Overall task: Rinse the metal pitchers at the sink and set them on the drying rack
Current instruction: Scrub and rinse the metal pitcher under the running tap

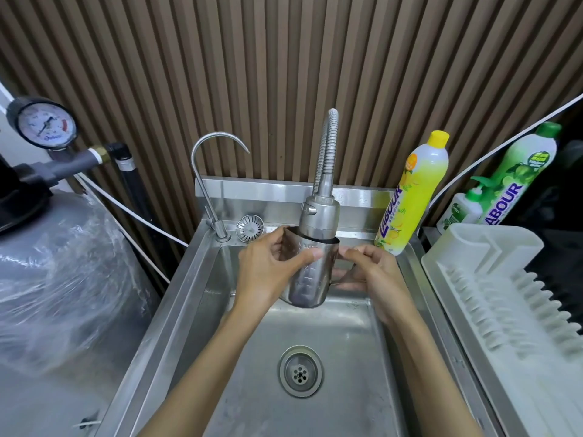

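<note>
**Reader:** Where are the fingers, and what do they hold?

**Describer:** The fingers of the left hand [268, 272] wrap round the far side of a metal pitcher [309, 279], just below its rim. The thumb presses across the near side. The fingers of the right hand [375, 275] are curled in at the pitcher's handle, on its right. The handle is mostly hidden, so I judge that they pinch it rather than see it plainly.

**Reader:** And where is the pitcher itself?

**Describer:** It is held in the air over the basin of a steel sink [347, 342], mouth up and a little tilted, touching neither the floor nor the walls. The spray head [318, 216] of a flexible tap reaches down into its open mouth. I cannot tell whether water is running.

**Reader:** How would this rinse be done well?

**Describer:** In my judgement, keep the mouth under the spray head and turn the pitcher by its handle so water reaches the whole inner wall. Then tip it out toward the drain [300, 371]. Wet steel is likely slippery, so the left hand needs a firm grip. A white drying rack [504, 294] stands just to the right of the sink. Setting the pitcher there mouth down would let it drain.
</note>
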{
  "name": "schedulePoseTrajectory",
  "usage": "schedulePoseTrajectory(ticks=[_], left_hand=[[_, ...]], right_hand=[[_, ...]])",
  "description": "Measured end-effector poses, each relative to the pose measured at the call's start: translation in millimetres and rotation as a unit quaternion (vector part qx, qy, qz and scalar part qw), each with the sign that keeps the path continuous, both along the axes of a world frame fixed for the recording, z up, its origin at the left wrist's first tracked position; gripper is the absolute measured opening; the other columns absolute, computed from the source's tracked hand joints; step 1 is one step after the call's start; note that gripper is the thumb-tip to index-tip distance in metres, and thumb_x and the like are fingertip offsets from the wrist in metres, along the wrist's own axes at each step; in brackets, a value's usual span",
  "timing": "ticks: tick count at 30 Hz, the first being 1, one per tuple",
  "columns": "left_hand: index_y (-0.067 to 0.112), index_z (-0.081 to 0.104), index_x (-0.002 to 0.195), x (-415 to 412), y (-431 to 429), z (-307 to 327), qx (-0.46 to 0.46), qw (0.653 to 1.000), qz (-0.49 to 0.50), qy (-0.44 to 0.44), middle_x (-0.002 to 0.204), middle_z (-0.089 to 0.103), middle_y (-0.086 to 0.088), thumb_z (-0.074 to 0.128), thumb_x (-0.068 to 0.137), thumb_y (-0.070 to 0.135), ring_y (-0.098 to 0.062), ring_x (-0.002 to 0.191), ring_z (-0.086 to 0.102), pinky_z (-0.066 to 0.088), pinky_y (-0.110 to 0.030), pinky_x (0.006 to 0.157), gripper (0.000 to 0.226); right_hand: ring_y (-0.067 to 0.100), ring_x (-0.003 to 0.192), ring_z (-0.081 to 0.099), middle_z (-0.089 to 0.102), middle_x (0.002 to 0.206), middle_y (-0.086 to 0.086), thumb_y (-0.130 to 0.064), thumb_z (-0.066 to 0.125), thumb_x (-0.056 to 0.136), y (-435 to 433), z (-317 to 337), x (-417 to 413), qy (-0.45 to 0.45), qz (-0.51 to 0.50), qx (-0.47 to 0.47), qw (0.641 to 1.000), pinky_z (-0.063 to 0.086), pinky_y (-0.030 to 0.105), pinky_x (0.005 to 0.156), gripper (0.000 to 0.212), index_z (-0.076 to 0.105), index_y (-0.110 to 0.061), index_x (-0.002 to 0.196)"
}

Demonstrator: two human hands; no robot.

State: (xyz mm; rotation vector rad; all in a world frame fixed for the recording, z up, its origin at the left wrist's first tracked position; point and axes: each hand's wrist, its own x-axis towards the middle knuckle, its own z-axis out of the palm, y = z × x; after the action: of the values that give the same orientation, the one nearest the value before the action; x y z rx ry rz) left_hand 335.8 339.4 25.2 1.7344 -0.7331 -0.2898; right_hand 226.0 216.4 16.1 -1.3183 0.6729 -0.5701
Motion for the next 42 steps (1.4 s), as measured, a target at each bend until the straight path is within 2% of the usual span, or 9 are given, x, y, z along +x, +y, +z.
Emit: schedulePoseTrajectory(ticks=[6,13,18,23,27,30,33,37,42], left_hand=[[0.033,0.063,0.078,-6,-14,-15,-0.013,0.994,-0.048,0.093,0.060,0.065,0.028,0.078,0.070,0.024,0.018,0.062,0.059,0.041,0.002,0.060,0.020],[0.029,0.064,0.107,-5,-24,-33,-0.069,0.981,-0.094,0.153,0.100,0.071,0.019,0.082,0.063,0.034,0.003,0.102,0.062,0.046,-0.014,0.088,0.048],[0.025,0.052,0.121,-8,-27,-38,-0.133,0.977,-0.064,0.151,0.105,0.064,0.028,0.076,0.071,0.005,0.015,0.102,0.056,0.042,-0.004,0.085,0.059],[0.025,0.047,0.130,-2,-17,-32,-0.111,0.993,-0.006,0.038,0.129,0.056,0.011,0.078,0.067,0.031,-0.004,0.124,0.049,0.037,-0.023,0.104,0.070],[0.021,0.051,0.128,-3,-7,-20,-0.059,0.996,0.016,-0.061,0.120,0.053,0.019,0.078,0.067,0.036,0.013,0.111,0.047,0.031,0.000,0.092,0.069],[0.016,0.054,0.128,-1,-2,-17,-0.016,0.994,0.055,-0.095,0.114,0.055,0.013,0.076,0.070,0.037,0.001,0.106,0.052,0.034,-0.002,0.091,0.066],[0.013,0.063,0.116,0,-3,-15,0.008,0.997,0.060,-0.055,0.101,0.067,0.001,0.075,0.071,0.039,-0.010,0.093,0.063,0.047,-0.020,0.090,0.053],[0.027,0.062,0.087,2,-5,-19,0.010,0.999,-0.002,0.050,0.071,0.062,0.017,0.074,0.075,0.022,0.021,0.059,0.056,0.039,0.004,0.060,0.018],[0.023,0.056,0.114,0,-7,-35,-0.042,0.983,-0.101,0.150,0.095,0.064,0.022,0.063,0.085,0.012,0.016,0.090,0.061,0.042,0.001,0.073,0.033]], right_hand=[[0.027,0.052,0.069,0.072,0.076,0.008,-0.019,0.062,0.083,-12,19,-13,0.141,-0.059,-0.112,0.982,0.059,0.043,0.053,0.022,0.061,0.001,0.073],[0.026,0.073,0.068,0.072,0.072,0.009,-0.024,0.067,0.075,-19,28,-12,0.169,-0.094,-0.244,0.950,0.056,0.044,0.074,0.023,0.052,-0.014,0.060],[-0.001,0.081,0.066,0.071,0.097,-0.003,-0.003,0.061,0.083,-23,19,1,0.033,-0.034,-0.151,0.987,0.047,0.017,0.069,0.027,0.048,-0.015,0.063],[0.016,0.083,0.066,0.072,0.087,0.004,0.001,0.047,0.091,-21,-4,12,-0.067,0.049,0.055,0.995,0.054,0.024,0.072,0.025,0.047,-0.011,0.069],[0.029,0.085,0.070,0.071,0.093,0.016,-0.002,0.044,0.093,-11,-21,15,-0.078,0.069,0.114,0.988,0.058,0.040,0.076,0.019,0.050,-0.009,0.076],[0.038,0.085,0.069,0.064,0.110,0.024,-0.007,0.041,0.095,-3,-24,17,-0.017,0.057,0.076,0.995,0.056,0.050,0.078,0.015,0.054,-0.002,0.090],[0.026,0.068,0.072,0.065,0.102,0.017,-0.008,0.042,0.095,1,-18,12,0.027,0.031,0.033,0.999,0.060,0.039,0.061,0.019,0.057,0.002,0.094],[0.029,0.068,0.070,0.070,0.091,0.015,-0.013,0.057,0.087,-3,-5,2,0.100,-0.035,-0.056,0.993,0.060,0.044,0.059,0.015,0.061,-0.003,0.077],[0.029,0.072,0.068,0.071,0.076,0.013,-0.019,0.068,0.079,-1,17,-8,0.159,-0.083,-0.235,0.955,0.058,0.039,0.066,0.021,0.055,-0.011,0.064]])
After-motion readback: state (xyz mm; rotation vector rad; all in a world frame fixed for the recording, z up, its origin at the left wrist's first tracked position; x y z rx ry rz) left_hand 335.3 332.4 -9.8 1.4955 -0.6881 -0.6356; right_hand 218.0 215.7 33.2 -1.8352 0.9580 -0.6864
